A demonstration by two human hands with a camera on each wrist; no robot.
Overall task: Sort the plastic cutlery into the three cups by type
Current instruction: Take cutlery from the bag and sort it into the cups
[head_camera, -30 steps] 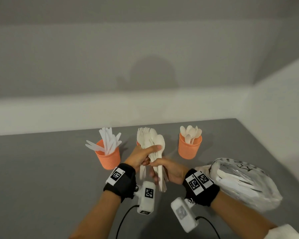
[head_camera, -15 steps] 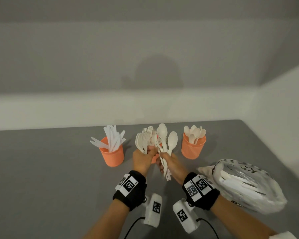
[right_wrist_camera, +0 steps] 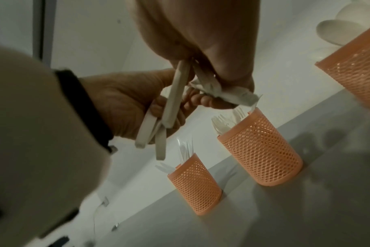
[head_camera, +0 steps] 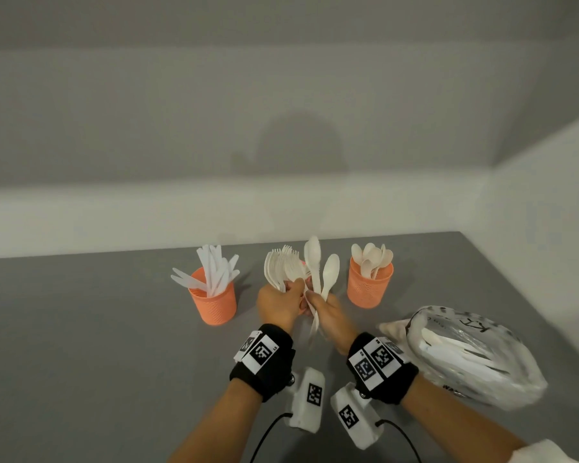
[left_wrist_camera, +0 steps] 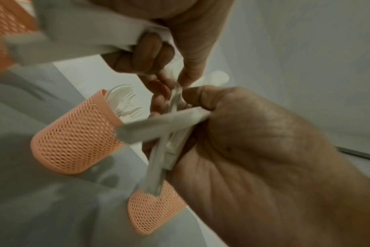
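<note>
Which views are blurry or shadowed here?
Head view: sharp, dim; soft head shadow on the wall, straight edges bowed. Left wrist view: cutlery handles motion-smeared, mesh cup fairly crisp. Right wrist view: near sleeve out of focus, cups sharp, casting shadows.

Orange mesh cups (head_camera: 213, 304), white cutlery (head_camera: 315, 262), grey table (head_camera: 81, 362), black wristbands (head_camera: 264, 362) with black-and-white square markers.

Your left hand (head_camera: 279, 304) is raised in front of you with its fingers (left_wrist_camera: 156, 98) curled round a fan of forks (head_camera: 283, 269), knuckles toward you. Your right hand (head_camera: 328, 317) sits just beside it, nearly touching, thumb and fingers pinching the handles of two spoons (head_camera: 320, 265) held upright. Both forearms reach forward, each wrist wrapped in a black band.
</note>
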